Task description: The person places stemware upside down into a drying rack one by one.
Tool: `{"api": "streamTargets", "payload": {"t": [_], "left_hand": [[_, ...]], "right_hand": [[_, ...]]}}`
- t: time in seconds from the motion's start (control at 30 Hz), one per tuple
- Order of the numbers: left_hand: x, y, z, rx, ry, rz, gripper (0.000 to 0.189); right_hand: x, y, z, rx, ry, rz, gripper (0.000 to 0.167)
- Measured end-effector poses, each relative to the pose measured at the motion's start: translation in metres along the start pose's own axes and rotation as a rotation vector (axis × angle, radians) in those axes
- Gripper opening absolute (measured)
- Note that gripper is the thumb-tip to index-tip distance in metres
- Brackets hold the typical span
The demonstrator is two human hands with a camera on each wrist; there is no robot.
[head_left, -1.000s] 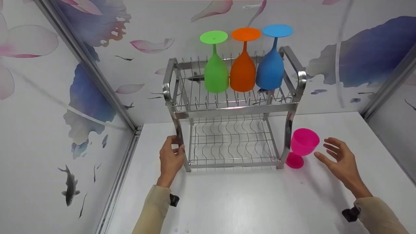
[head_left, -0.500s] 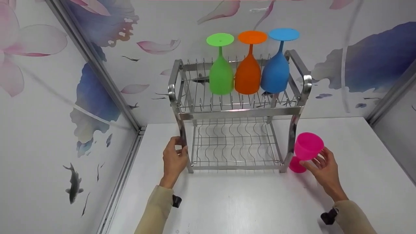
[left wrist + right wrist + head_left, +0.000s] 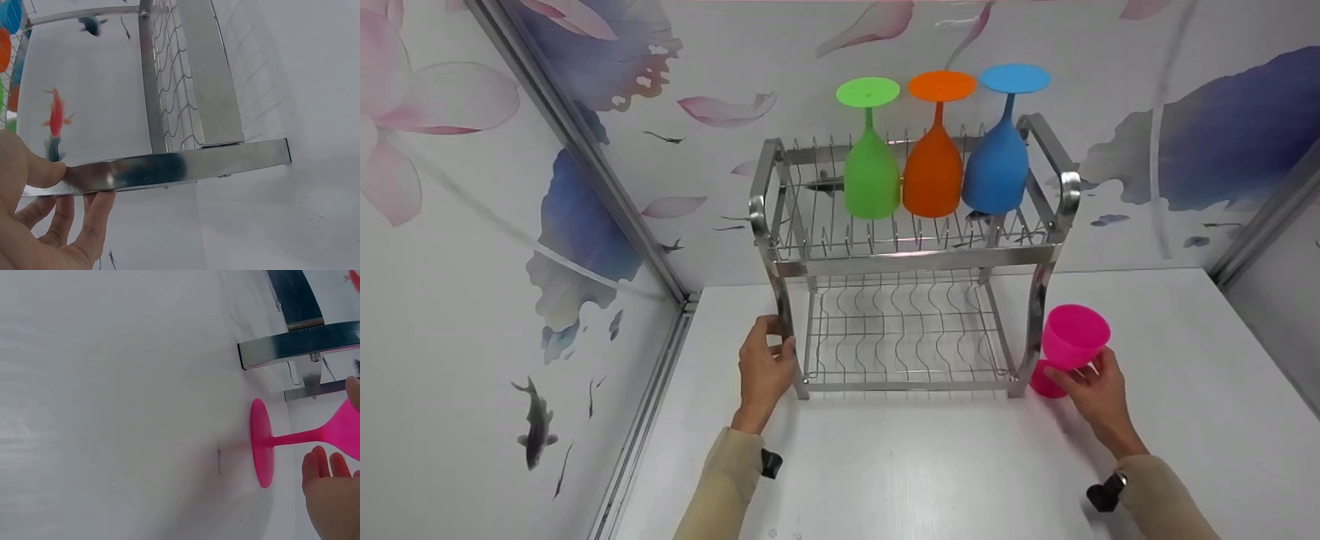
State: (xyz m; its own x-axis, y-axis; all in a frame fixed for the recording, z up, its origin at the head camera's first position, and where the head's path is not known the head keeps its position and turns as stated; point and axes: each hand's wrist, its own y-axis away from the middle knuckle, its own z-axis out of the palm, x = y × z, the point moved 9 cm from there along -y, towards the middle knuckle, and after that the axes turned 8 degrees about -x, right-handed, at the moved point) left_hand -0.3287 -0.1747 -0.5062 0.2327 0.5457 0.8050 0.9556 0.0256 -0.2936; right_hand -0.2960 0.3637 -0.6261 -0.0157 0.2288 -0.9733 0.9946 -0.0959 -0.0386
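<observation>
My left hand pinches the left front post of a two-tier metal dish rack. In the left wrist view the thumb lies on one side of the post, the fingers on the other. At the rack's right stands an upright pink goblet, its foot on the table. The right hand holds the goblet low on its bowl, thumb and fingers on opposite sides. Green, orange and blue goblets sit upside down on the rack's upper tier.
The rack's lower tier is a wavy wire shelf. The white table meets a printed back wall and a left side panel, both close to the rack.
My right hand has moved left to the pink goblet and taken hold of its bowl. The left hand keeps its grip on the rack's post. The head view has shifted slightly.
</observation>
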Motion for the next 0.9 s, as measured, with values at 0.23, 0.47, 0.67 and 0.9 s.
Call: {"api": "streamTargets", "payload": {"t": [0.23,0.47,0.67,0.9], "left_hand": [[0.002,0.001,-0.001,0.017,-0.001,0.021,0.034],[0.002,0.000,0.000,0.002,0.000,0.012,0.033],[-0.001,0.000,0.000,-0.004,0.001,-0.011,0.035],[-0.001,0.000,0.000,0.002,0.020,-0.009,0.034]], "right_hand": [[-0.002,-0.001,-0.001,0.018,-0.002,-0.003,0.083],[-0.010,0.000,-0.001,0.042,-0.017,-0.041,0.083],[-0.015,0.001,-0.003,0.076,-0.033,-0.059,0.084],[-0.027,0.004,-0.007,0.096,-0.023,-0.064,0.085]]}}
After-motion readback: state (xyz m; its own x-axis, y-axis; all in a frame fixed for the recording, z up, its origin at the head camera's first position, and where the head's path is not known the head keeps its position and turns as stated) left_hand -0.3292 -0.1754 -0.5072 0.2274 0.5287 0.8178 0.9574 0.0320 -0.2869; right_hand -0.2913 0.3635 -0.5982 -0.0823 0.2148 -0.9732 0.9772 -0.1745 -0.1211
